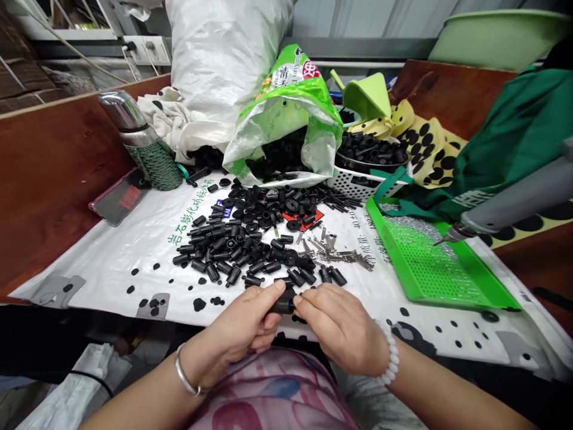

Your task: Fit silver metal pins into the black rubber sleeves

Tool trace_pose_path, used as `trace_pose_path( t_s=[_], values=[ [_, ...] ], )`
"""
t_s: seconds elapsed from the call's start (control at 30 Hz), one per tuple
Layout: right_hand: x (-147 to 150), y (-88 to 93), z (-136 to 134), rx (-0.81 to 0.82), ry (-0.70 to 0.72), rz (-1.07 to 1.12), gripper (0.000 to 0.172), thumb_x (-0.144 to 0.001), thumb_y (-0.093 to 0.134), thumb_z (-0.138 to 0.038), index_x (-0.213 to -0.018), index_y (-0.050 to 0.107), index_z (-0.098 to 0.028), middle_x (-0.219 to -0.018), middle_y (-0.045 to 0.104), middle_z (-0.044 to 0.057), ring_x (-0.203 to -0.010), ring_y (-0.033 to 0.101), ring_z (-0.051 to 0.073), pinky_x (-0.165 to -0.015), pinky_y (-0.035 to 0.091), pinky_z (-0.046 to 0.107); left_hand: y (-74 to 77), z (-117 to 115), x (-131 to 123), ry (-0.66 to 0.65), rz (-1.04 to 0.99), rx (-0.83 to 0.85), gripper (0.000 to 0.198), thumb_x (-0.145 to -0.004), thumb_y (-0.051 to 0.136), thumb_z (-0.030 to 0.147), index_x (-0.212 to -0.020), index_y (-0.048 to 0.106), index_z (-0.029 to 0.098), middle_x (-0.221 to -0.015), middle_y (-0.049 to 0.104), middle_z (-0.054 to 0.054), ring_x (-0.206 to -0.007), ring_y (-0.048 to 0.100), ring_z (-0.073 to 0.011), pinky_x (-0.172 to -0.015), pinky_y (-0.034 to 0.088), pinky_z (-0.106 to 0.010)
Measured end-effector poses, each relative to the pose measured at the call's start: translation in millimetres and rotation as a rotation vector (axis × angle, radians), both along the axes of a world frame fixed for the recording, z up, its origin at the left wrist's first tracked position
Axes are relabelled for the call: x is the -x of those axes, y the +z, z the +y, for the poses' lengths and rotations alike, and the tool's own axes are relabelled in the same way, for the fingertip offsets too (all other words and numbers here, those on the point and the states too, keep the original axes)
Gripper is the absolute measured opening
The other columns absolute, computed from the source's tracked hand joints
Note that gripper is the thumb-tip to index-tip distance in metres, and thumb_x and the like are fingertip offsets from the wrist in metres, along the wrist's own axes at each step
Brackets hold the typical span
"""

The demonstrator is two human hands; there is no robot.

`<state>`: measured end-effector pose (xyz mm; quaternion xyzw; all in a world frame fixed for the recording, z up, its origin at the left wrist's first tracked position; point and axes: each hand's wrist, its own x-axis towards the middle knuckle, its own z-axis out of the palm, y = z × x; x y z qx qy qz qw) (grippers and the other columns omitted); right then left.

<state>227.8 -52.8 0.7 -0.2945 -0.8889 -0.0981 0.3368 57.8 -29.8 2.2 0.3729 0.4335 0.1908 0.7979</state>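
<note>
Between both hands, near the table's front edge, is a black plastic cylinder [283, 303]. My left hand [250, 319] is closed around its left part, thumb on top. The fingertips of my right hand [342, 325] pinch at its right end; whether they hold a second small part is hidden. Just beyond the hands spreads a heap of black plastic parts [237, 245], tubes and round caps mixed. To the right of that heap lie thin metal strips [331, 248].
A green tray [416, 280] with small metal pieces stands at right, below an electric screwdriver [505, 200]. Behind the heap are an open green bag [286, 119] of black parts and a white basket [358, 182]. A flask [143, 143] and a phone [120, 197] occupy the left.
</note>
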Motion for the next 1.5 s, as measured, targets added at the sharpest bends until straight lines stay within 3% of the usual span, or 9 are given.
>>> trace_pose_path(
  t_s=[0.13, 0.27, 0.47, 0.63, 0.73, 0.93, 1.13, 1.3, 1.5],
  values=[
    [-1.6, 7.8, 1.1, -0.002, 0.04, -0.023, 0.017, -0.086, 0.039, -0.009, -0.094, 0.053, -0.012, -0.066, 0.063, 0.008, -0.057, 0.053, 0.017, -0.052, 0.044, 0.03, 4.3, 1.3, 0.9, -0.088, -0.05, 0.166, 0.058, -0.07, 0.048, 0.064, -0.039, 0.026, 0.02, -0.033, 0.02, 0.009, -0.027, 0.016, -0.0026, -0.034, 0.011, -0.021],
    [1.0, 1.3, -1.1, 0.152, -0.043, 0.099, 0.014, -0.086, 0.043, -0.011, -0.096, 0.052, -0.015, -0.074, 0.063, 0.007, -0.067, 0.057, 0.017, -0.058, 0.047, 0.029, 1.8, 0.9, -0.9, 0.003, 0.023, -0.084, 0.057, -0.075, 0.044, 0.062, -0.04, 0.028, 0.02, -0.032, 0.019, 0.009, -0.029, 0.016, -0.0038, -0.034, 0.011, -0.022],
    [9.9, -9.5, -6.3, 0.395, -0.068, 0.386, 0.015, -0.084, 0.044, -0.008, -0.094, 0.05, -0.017, -0.075, 0.059, 0.005, -0.069, 0.057, 0.015, -0.059, 0.047, 0.027, -9.0, -3.7, 2.5, 0.013, 0.254, -0.538, 0.057, -0.086, 0.029, 0.055, -0.043, 0.032, 0.017, -0.04, 0.028, 0.006, -0.038, 0.024, -0.0055, -0.039, 0.017, -0.023],
    [13.3, -7.6, -5.7, 0.576, -0.112, 0.488, 0.011, -0.085, 0.044, -0.011, -0.088, 0.052, -0.018, -0.07, 0.055, 0.001, -0.06, 0.054, 0.011, -0.055, 0.044, 0.023, -9.8, -2.8, 2.2, -0.01, 0.258, -0.525, 0.056, -0.086, 0.026, 0.055, -0.044, 0.031, 0.018, -0.039, 0.026, 0.006, -0.038, 0.023, -0.0062, -0.04, 0.018, -0.023],
    [12.5, -5.6, -3.8, 0.545, -0.099, 0.46, 0.01, -0.085, 0.045, -0.011, -0.088, 0.052, -0.018, -0.071, 0.056, 0.001, -0.062, 0.054, 0.012, -0.056, 0.044, 0.024, -9.9, -1.3, 1.3, -0.003, 0.238, -0.499, 0.057, -0.087, 0.025, 0.054, -0.043, 0.03, 0.019, -0.038, 0.025, 0.006, -0.037, 0.024, -0.0066, -0.04, 0.019, -0.023],
    [13.6, -6.9, -7.2, 0.518, -0.11, 0.422, 0.011, -0.085, 0.043, -0.011, -0.088, 0.052, -0.017, -0.07, 0.056, 0.002, -0.061, 0.054, 0.013, -0.056, 0.045, 0.024, -15.3, -0.7, 4.4, 0.033, 0.364, -0.733, 0.052, -0.088, 0.028, 0.05, -0.048, 0.032, 0.018, -0.046, 0.028, 0.005, -0.043, 0.025, -0.0071, -0.042, 0.018, -0.023],
    [23.5, -9.1, -20.7, 0.327, -0.162, 0.274, 0.011, -0.085, 0.043, -0.011, -0.088, 0.052, -0.016, -0.068, 0.058, 0.005, -0.061, 0.055, 0.016, -0.055, 0.046, 0.028, -13.8, 2.7, 5.5, -0.005, 0.259, -0.583, 0.051, -0.087, 0.026, 0.052, -0.047, 0.027, 0.019, -0.041, 0.022, 0.007, -0.04, 0.022, -0.007, -0.04, 0.018, -0.023],
    [24.7, -4.1, -18.6, 0.38, -0.211, 0.404, 0.014, -0.085, 0.041, -0.009, -0.088, 0.051, -0.017, -0.072, 0.059, 0.004, -0.067, 0.057, 0.015, -0.058, 0.047, 0.027, -11.5, -0.5, 4.7, 0.058, 0.352, -0.708, 0.05, -0.088, 0.028, 0.049, -0.05, 0.033, 0.018, -0.045, 0.029, 0.005, -0.043, 0.026, -0.0071, -0.042, 0.02, -0.022],
    [26.8, -9.0, -18.1, 0.338, -0.208, 0.396, 0.012, -0.084, 0.043, -0.008, -0.088, 0.052, -0.014, -0.071, 0.059, 0.006, -0.066, 0.056, 0.017, -0.058, 0.046, 0.028, -13.2, -5.3, 3.1, 0.129, 0.364, -0.769, 0.046, -0.091, 0.025, 0.043, -0.052, 0.032, 0.018, -0.046, 0.03, 0.005, -0.043, 0.028, -0.0078, -0.043, 0.024, -0.023]
  ],
)
